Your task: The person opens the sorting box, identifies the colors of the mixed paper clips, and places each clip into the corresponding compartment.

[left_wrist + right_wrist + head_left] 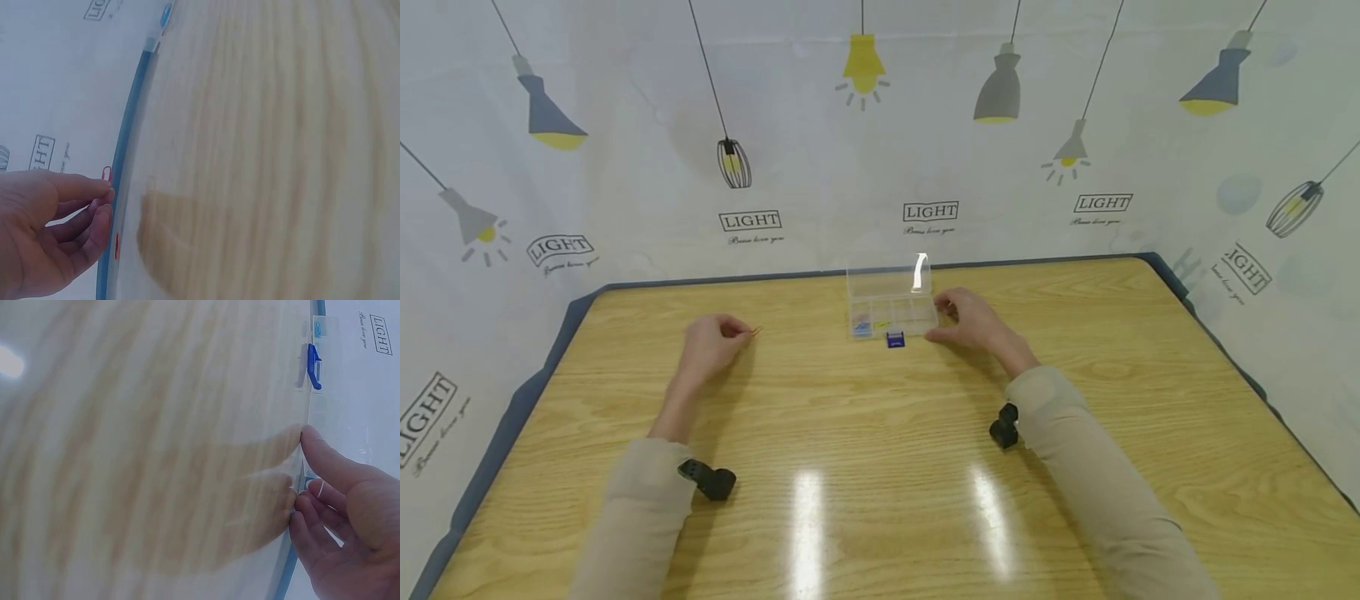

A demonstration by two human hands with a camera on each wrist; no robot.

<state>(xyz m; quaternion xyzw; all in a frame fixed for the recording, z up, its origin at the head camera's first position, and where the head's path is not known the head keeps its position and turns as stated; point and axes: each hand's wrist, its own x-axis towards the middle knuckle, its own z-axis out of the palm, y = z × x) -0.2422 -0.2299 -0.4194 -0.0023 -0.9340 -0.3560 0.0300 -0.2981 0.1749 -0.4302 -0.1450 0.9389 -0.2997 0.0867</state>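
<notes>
My left hand [715, 340] pinches a red paper clip [107, 173] between thumb and index finger, over the left part of the table. Beyond the curled fingers in the left wrist view, a second small red piece [117, 246] lies on the tabletop. A clear compartment box [913, 327] stands at the back middle, its transparent lid [880, 280] raised. My right hand [973, 323] holds the box's right end, thumb at the front corner and fingers at the far side. Blue pieces [862, 328] fill the left compartment; a yellow piece [882, 324] lies beside them.
A dark blue latch [895, 339] sticks out from the box's front. The wooden table [850, 417] ends in a dark blue edge [737, 280] against a printed backdrop [820, 167]. Black wrist cameras [718, 483] sit on both sleeves.
</notes>
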